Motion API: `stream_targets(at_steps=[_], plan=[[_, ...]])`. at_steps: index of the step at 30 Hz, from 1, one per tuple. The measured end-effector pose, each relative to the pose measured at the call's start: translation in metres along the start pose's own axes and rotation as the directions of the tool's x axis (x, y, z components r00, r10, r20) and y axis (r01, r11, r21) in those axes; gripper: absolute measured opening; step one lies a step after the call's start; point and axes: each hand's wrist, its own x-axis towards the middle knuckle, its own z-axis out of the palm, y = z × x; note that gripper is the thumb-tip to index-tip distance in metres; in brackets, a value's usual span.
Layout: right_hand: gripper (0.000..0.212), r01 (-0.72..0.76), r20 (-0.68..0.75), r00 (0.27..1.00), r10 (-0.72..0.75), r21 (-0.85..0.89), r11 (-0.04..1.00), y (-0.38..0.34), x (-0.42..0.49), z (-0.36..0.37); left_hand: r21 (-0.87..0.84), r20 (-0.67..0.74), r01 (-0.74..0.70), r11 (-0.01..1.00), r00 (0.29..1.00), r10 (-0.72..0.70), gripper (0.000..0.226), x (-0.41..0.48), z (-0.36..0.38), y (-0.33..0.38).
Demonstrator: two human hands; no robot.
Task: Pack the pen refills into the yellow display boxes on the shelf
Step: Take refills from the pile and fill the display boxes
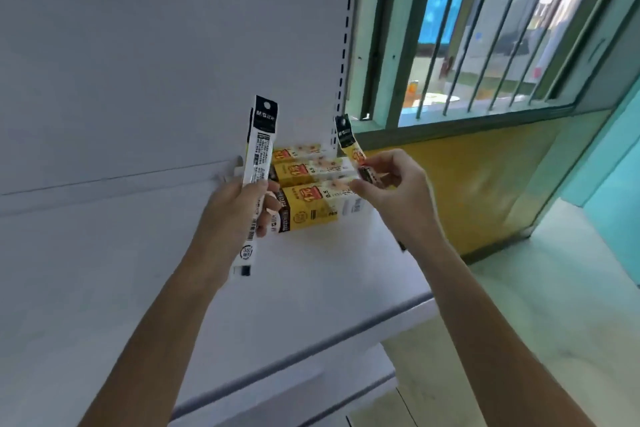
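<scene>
Two refills held by yellow boxes (309,207).
Left hand (238,215) grips one refill (260,146), right hand (398,199) pinches another; light, floppy, probably best held midway.

The long refill packet (260,152) is white with black top and print; the second refill packet (349,140) — black top, yellow below. Yellow display boxes (308,206) at the white shelf (104,253) back right corner carry dark brown ends, red emblems.

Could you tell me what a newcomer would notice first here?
At centre, the left hand grips a long white refill packet with a black top, held upright. To its right, the right hand pinches a black-and-yellow packet near three yellow cardboard display boxes on the white shelf.
</scene>
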Motion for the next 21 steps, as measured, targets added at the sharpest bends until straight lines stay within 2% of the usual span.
stream_targets(at_steps=[5, 10, 13, 16, 18, 21], plan=[[0.026, 0.052, 0.281, 0.956, -0.083, 0.115, 0.992, -0.008, 0.040, 0.035, -0.022, -0.309, 0.076, 0.997, 0.948, -0.079, 0.011, -0.007, -0.018, -0.002], [0.031, 0.063, 0.377, 0.906, -0.195, 0.334, 0.940, -0.028, 0.053, 0.071, -0.036, -0.428, 0.231, 0.972, 0.876, -0.224, 0.009, -0.034, -0.027, -0.020], [0.035, 0.126, 0.408, 0.862, -0.301, 0.404, 0.906, -0.043, 0.052, 0.089, -0.218, -0.456, 0.237, 0.947, 0.833, -0.314, 0.021, -0.040, -0.034, -0.022], [0.037, 0.211, 0.453, 0.811, -0.370, 0.364, 0.907, -0.049, 0.057, 0.105, -0.312, -0.483, 0.125, 0.942, 0.832, -0.271, 0.027, -0.035, -0.038, -0.015], [0.039, 0.244, 0.489, 0.785, -0.380, 0.320, 0.915, -0.046, 0.060, 0.116, -0.315, -0.513, 0.036, 0.949, 0.835, -0.201, 0.027, -0.031, -0.040, -0.012], [0.040, 0.269, 0.576, 0.738, -0.352, 0.227, 0.936, -0.033, 0.062, 0.132, -0.123, -0.589, 0.039, 0.992, 0.801, -0.104, 0.028, -0.026, -0.044, -0.012]])
